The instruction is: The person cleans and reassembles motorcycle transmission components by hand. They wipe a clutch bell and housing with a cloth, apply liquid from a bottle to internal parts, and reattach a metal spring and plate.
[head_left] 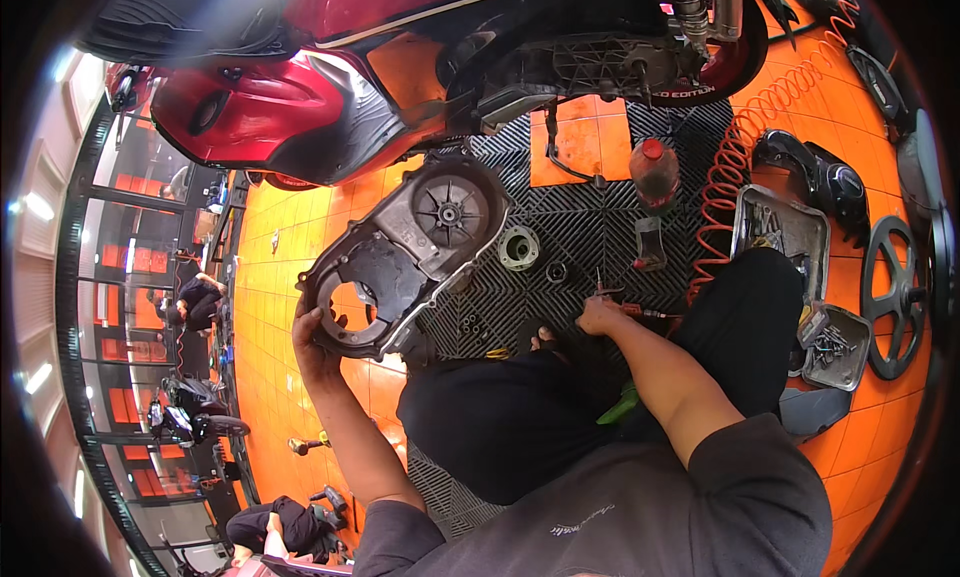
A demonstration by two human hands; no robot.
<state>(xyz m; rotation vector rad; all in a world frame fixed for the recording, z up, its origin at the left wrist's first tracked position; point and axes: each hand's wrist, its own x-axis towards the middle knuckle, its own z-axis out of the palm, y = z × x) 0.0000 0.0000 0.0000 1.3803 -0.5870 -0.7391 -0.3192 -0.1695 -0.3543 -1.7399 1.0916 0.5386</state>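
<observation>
Left hand (pixel 315 339) grips our dark engine cover (pixel 405 252), already off the red scooter (pixel 300 97) and tilted over the grid mat (pixel 580 227); right hand (pixel 600 317) closes on a small tool (pixel 640 313) there; loose parts remain unfitted

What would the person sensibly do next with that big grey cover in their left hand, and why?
Probably lay the engine cover flat on the mat. The left hand alone grips its lower rim, holding it tilted off the floor, while the right hand is busy with a small tool.
</observation>
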